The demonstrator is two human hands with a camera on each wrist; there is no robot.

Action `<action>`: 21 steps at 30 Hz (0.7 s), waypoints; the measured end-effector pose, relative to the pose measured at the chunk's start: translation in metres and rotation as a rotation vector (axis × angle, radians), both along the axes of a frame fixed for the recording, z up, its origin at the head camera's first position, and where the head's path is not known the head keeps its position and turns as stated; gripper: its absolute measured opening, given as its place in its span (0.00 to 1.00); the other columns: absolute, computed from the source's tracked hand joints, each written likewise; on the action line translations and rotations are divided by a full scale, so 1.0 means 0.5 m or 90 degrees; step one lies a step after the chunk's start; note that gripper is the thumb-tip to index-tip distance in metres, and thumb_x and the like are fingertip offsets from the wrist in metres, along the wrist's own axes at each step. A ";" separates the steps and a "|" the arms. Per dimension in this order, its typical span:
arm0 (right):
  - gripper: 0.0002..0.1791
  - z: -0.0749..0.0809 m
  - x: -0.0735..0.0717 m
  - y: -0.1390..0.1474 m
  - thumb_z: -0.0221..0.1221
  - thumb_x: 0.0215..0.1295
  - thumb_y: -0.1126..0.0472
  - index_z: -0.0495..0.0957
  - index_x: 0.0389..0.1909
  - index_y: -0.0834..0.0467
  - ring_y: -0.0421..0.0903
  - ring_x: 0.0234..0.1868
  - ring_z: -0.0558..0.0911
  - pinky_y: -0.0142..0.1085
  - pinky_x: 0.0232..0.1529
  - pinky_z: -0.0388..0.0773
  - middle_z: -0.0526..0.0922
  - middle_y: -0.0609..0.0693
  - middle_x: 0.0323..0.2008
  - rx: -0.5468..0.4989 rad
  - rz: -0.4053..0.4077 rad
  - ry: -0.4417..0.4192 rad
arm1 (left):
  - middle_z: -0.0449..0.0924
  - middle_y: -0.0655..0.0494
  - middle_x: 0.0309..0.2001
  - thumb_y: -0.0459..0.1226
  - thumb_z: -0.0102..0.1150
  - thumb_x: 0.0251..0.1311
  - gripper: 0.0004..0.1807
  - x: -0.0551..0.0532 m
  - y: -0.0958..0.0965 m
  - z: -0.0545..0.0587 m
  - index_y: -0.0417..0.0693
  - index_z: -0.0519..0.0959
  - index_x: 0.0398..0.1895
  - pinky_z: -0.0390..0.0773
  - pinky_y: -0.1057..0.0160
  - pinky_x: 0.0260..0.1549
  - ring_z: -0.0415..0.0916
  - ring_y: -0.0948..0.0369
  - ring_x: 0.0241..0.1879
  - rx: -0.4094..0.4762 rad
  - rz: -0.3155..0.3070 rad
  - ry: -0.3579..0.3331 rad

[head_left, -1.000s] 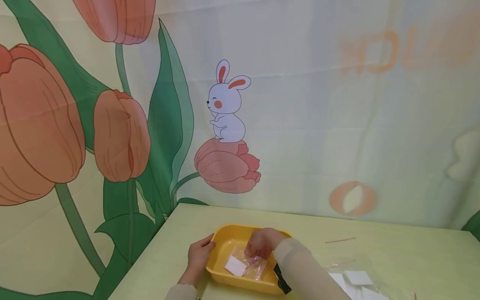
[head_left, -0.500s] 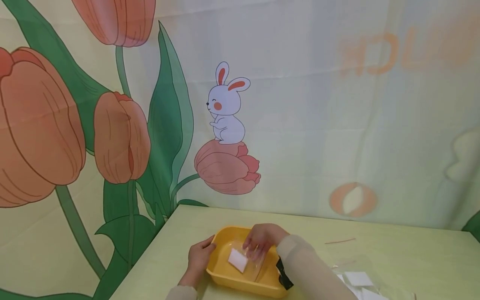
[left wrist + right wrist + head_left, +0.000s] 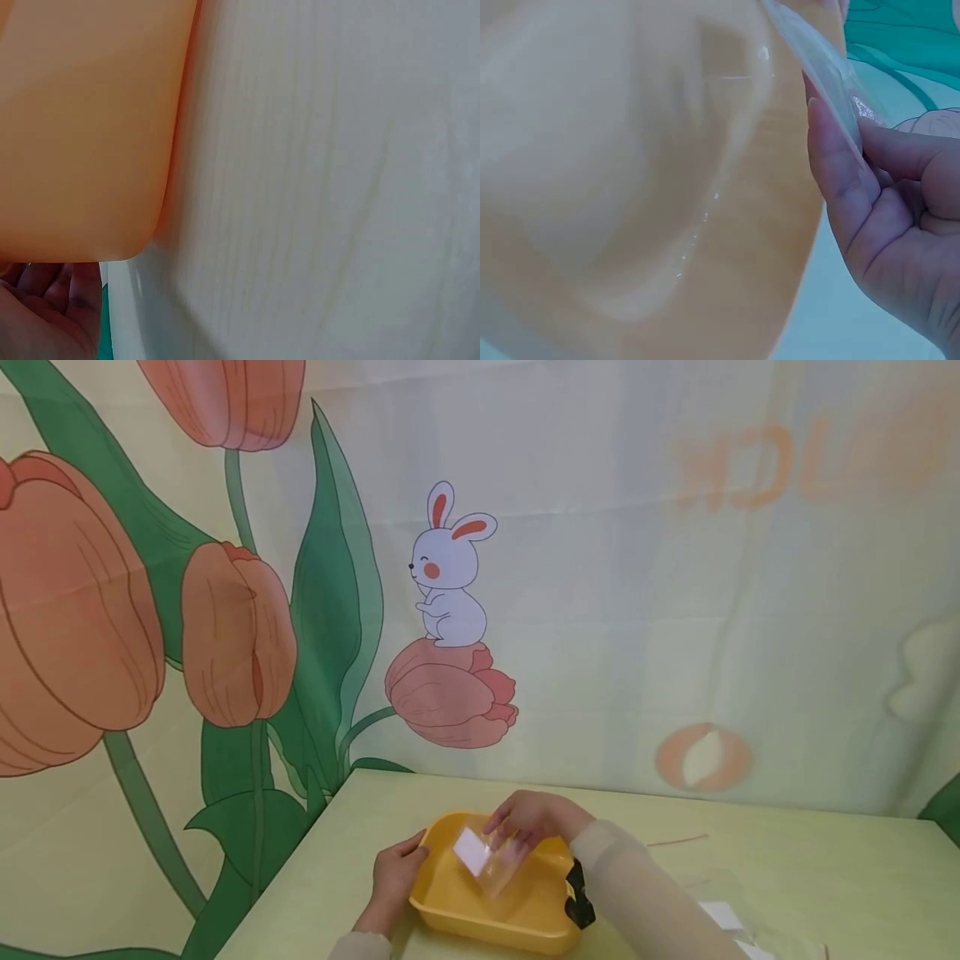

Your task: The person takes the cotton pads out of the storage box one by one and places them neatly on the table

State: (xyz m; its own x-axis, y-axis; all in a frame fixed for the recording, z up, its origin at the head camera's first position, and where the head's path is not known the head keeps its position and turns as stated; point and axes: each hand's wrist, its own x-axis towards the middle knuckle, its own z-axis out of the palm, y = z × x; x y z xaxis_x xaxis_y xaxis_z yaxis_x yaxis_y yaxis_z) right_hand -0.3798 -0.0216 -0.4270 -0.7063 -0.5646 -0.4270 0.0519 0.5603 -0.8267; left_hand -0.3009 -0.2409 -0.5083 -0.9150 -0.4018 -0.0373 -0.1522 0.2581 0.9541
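A yellow plastic tray (image 3: 536,906) stands on the table, its bare inside showing under my right hand. My left hand (image 3: 397,877) grips its left rim, thumb on top; in the left wrist view this hand (image 3: 45,315) shows below the tray's corner (image 3: 90,150). Over the tray my right hand (image 3: 536,820) holds a small clear plastic bag (image 3: 501,875) with a white square (image 3: 471,852) in it. The right wrist view has the bag (image 3: 814,56) pinched at its edge between thumb and fingers of the right hand (image 3: 889,217).
To the right on the pale table (image 3: 810,877) lie clear plastic bags with white squares (image 3: 722,915), partly hidden by my sleeve (image 3: 652,885). A thin reddish strip (image 3: 678,841) lies behind them. A printed tulip-and-rabbit cloth (image 3: 600,610) hangs at the table's back edge.
My right hand has lifted the bag with the white square up from the tray's bottom, away from me. The left hand keeps its grip on the rim.
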 end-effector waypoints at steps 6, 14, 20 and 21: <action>0.15 0.010 -0.002 0.012 0.56 0.73 0.68 0.82 0.56 0.64 0.42 0.28 0.87 0.36 0.37 0.91 0.88 0.54 0.39 -0.042 -0.017 0.001 | 0.76 0.37 0.66 0.31 0.54 0.70 0.20 -0.001 -0.002 -0.002 0.32 0.77 0.62 0.77 0.45 0.67 0.71 0.40 0.70 0.001 0.003 0.003; 0.15 0.023 -0.009 0.069 0.55 0.74 0.66 0.82 0.57 0.62 0.42 0.30 0.85 0.30 0.34 0.88 0.87 0.54 0.41 -0.049 -0.047 0.010 | 0.76 0.37 0.66 0.31 0.53 0.69 0.20 -0.002 0.002 0.000 0.32 0.77 0.62 0.75 0.43 0.69 0.70 0.40 0.71 -0.001 0.000 0.008; 0.16 0.023 -0.006 0.121 0.54 0.75 0.65 0.82 0.58 0.61 0.44 0.31 0.78 0.27 0.32 0.84 0.85 0.53 0.41 -0.043 -0.062 0.025 | 0.74 0.37 0.67 0.32 0.52 0.71 0.21 -0.003 0.000 -0.001 0.32 0.76 0.64 0.74 0.43 0.69 0.70 0.40 0.71 0.018 -0.002 -0.009; 0.16 0.023 -0.006 0.130 0.54 0.75 0.65 0.82 0.59 0.61 0.43 0.31 0.78 0.27 0.32 0.84 0.85 0.53 0.41 -0.048 -0.063 0.023 | 0.74 0.37 0.67 0.32 0.52 0.71 0.21 -0.003 0.000 -0.002 0.32 0.76 0.64 0.74 0.43 0.69 0.69 0.40 0.71 0.019 -0.003 -0.010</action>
